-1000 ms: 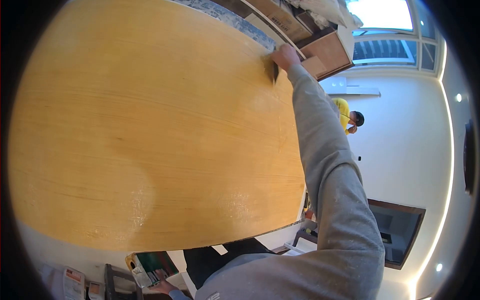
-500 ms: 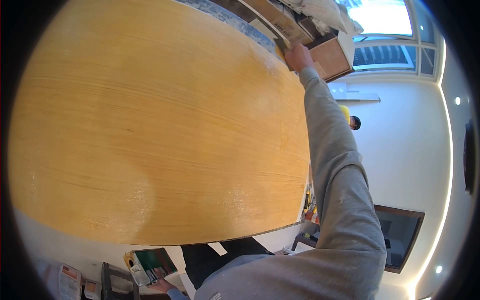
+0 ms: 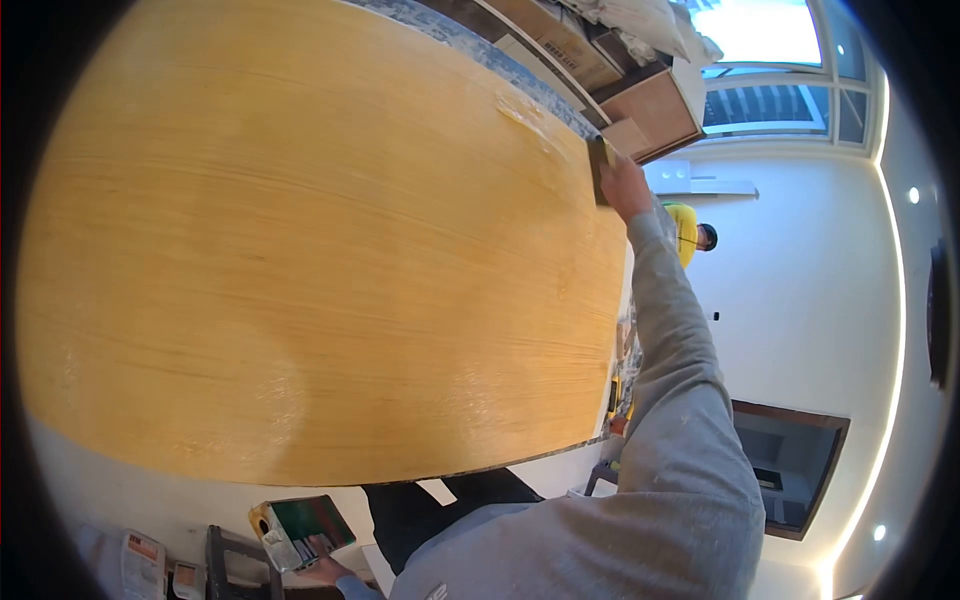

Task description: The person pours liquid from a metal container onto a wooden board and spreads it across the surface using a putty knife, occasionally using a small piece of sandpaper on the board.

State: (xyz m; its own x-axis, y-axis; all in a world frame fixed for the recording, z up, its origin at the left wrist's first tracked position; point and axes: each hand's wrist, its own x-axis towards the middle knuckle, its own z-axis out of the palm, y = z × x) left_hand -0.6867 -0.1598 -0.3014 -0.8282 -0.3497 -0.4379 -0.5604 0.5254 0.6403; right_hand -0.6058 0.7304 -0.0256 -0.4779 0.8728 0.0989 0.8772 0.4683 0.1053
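A large yellow-orange wooden panel (image 3: 300, 250) fills most of the head view, its surface glossy with streaks. My right hand (image 3: 625, 185), at the end of a grey sleeve, is at the panel's far right corner, gripped around a brush or pad (image 3: 599, 165) pressed against the wood's edge. My left hand (image 3: 318, 570) is low in the frame, holding a green-and-white can (image 3: 300, 530) below the panel's near edge.
Cardboard boxes (image 3: 560, 40) and a wooden cabinet (image 3: 660, 105) sit beyond the panel. Another person in a yellow top (image 3: 690, 235) is by the white wall. A bright window (image 3: 770, 60) is at top right. Papers (image 3: 145, 565) lie at the bottom left.
My right hand with the brush slid from the panel's top edge rightward and down along the far corner. The can in my left hand stayed put.
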